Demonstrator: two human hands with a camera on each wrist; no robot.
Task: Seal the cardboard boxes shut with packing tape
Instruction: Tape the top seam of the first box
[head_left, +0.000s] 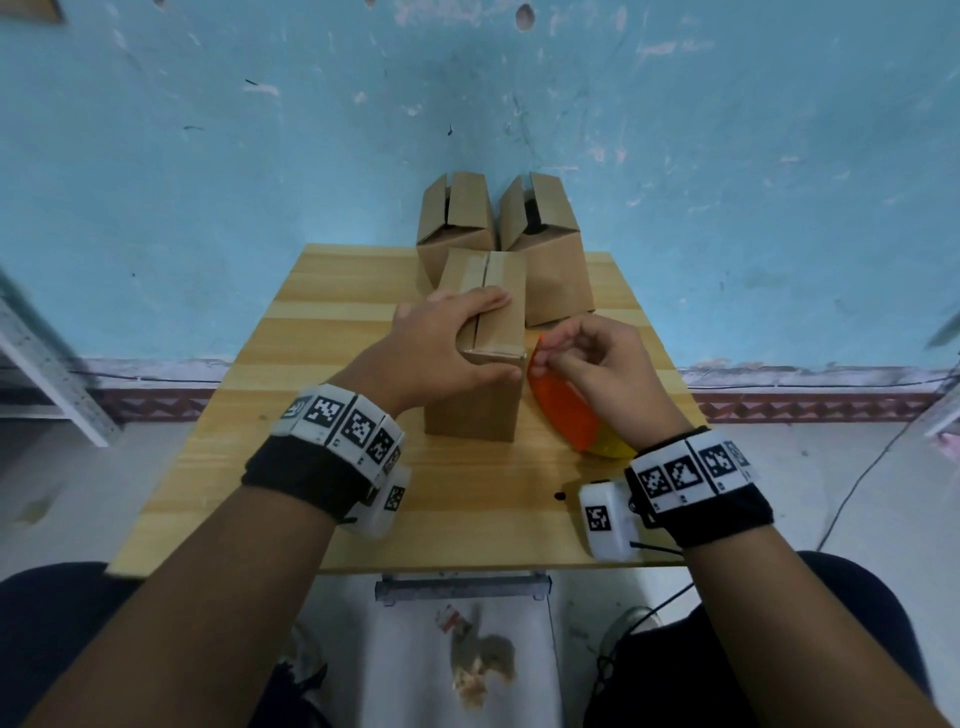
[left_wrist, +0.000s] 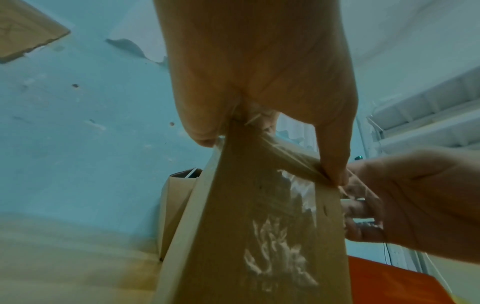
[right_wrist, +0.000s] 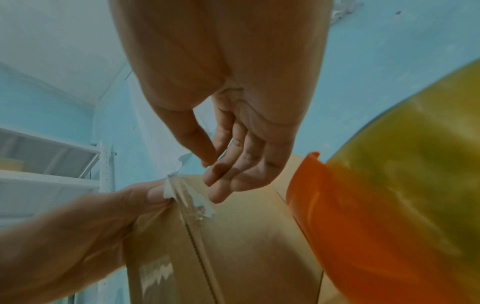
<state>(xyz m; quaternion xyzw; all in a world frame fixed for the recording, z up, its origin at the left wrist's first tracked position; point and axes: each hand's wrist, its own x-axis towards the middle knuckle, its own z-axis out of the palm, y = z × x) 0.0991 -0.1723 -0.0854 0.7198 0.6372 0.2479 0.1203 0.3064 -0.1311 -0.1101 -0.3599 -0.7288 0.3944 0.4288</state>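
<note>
The near cardboard box (head_left: 472, 405) stands upright mid-table, its top flaps closed. My left hand (head_left: 498, 338) grips its near top corner, fingers over the top and thumb on the front face. The thumb presses clear packing tape (right_wrist: 192, 197) onto that corner; the tape's jagged end sticks up loose. My right hand (head_left: 545, 353) hovers at the box's right edge with fingers loosely bent. Its fingertips (right_wrist: 213, 197) touch the loose tape end, and nothing shows between thumb and forefinger. The orange and yellow tape dispenser (head_left: 566, 410) lies under the right hand, against the box.
Two more cardboard boxes (head_left: 457, 218) (head_left: 545, 234) with their top flaps ajar stand at the wooden table's (head_left: 322, 467) far edge, against the blue wall. A metal shelf (head_left: 41, 364) is at the left. A cable (head_left: 857, 493) runs on the floor at right.
</note>
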